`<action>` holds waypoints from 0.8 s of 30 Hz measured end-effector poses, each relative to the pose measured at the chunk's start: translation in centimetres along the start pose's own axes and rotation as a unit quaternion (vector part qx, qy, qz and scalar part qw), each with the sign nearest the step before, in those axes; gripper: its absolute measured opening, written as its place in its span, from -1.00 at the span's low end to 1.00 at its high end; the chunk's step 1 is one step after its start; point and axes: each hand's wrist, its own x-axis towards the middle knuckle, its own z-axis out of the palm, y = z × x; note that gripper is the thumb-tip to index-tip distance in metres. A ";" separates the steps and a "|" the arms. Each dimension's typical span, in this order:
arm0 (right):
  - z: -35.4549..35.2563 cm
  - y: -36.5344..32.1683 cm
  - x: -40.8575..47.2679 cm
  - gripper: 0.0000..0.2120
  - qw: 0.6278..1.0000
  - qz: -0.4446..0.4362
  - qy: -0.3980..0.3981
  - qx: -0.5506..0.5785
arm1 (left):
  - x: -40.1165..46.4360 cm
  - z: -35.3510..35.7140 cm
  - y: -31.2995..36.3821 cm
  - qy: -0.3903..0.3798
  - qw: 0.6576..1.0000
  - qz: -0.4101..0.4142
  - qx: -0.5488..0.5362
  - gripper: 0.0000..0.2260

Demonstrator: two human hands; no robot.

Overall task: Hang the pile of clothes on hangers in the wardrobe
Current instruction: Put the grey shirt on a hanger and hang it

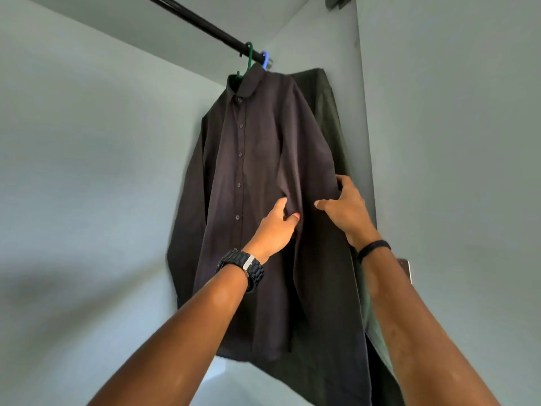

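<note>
**Two hands on a dark shirt at the wardrobe rail**

Pale, bare wardrobe wall (pixel 73 171) at far left. Overhead, running from upper left toward the right corner, black rail (pixel 202 24). Hooked over its right end, green hanger (pixel 249 58), and just beside that, blue hanger (pixel 265 60). Hung from the green one, facing out and buttoned down the front, dark button-up shirt (pixel 251 159), collar at the top, hem low in view. Reaching up from below, left hand (pixel 276 227), black link watch (pixel 243 268) on its wrist, thumb and fingers pinched shut on a fold of the shirt's front just right of the button line. Right beside it, apart from it, right hand (pixel 344 209) with a thin black band (pixel 374 249) at the wrist, fingers curled round the shirt's right edge, thumb spread toward the left hand. Behind the shirt and further right, against the side panel, olive-green garment (pixel 330 112), hanging flat. Small metal fitting (pixel 405 269) on the right panel, partly hidden by the forearm.
</note>
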 end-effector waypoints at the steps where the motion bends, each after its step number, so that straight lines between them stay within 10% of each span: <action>1: -0.1 0.4 -1.6 -0.43 1.000 -0.003 0.014 0.006 | -1.2 0.4 0.2 0.006 1.000 -0.003 -0.007 -0.48; 8: 0.7 1.8 -13.5 -0.56 0.984 -0.086 0.137 0.070 | -11.9 2.6 1.2 0.087 0.996 -0.009 -0.029 -0.62; 18: -3.5 3.3 -28.3 -0.67 0.943 0.093 -0.148 0.284 | -31.9 8.7 2.1 0.280 0.954 -0.107 -0.017 -0.75; 24: -7.8 0.6 -38.8 -0.76 0.843 0.164 -0.373 0.352 | -45.7 10.6 6.6 0.390 0.897 -0.210 0.015 -0.74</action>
